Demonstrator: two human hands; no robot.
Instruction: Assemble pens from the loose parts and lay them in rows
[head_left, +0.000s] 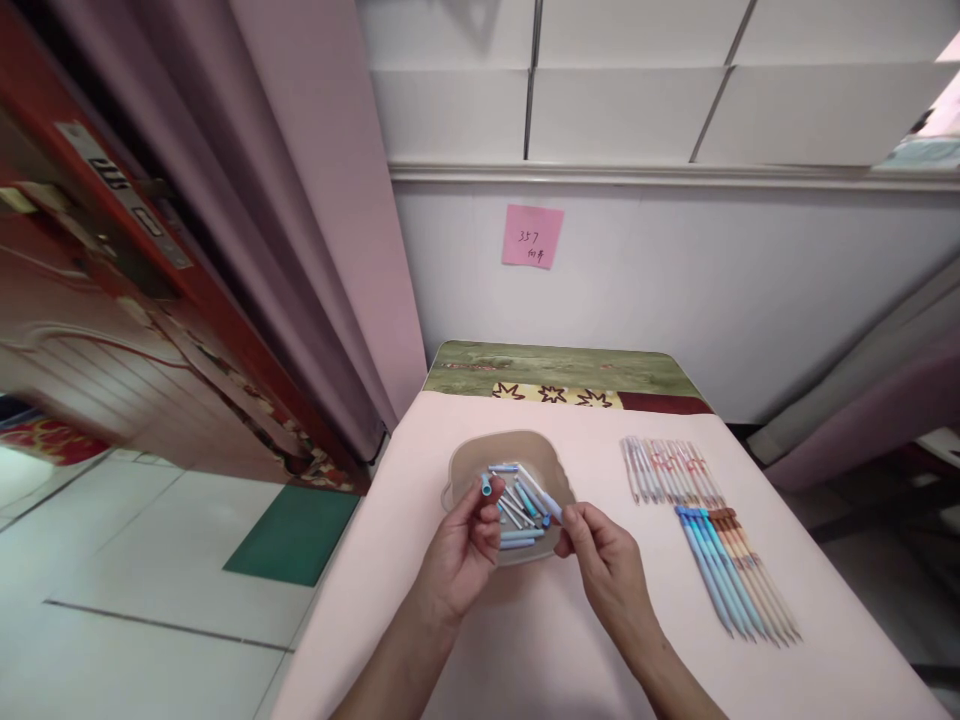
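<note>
My left hand (466,545) pinches a short blue pen tube (486,487), its open round end facing me. Opposite it, my right hand (604,548) grips a pale blue and white pen barrel (541,492) that slants up to the left. Both hands are above the near part of a beige plastic basin (469,460). Inside the basin lie several loose pen parts (517,540), blue tubes and thin silvery-white refills among them. The tip of the barrel under my right fingers is hidden.
Right of the basin lie a row of clear pens (671,472) and, nearer, a row of blue and brown-topped pens (735,575). A pink cloth (405,480) covers the table. Behind stands a white wall with a pink note (532,237); a red door (187,290) is left.
</note>
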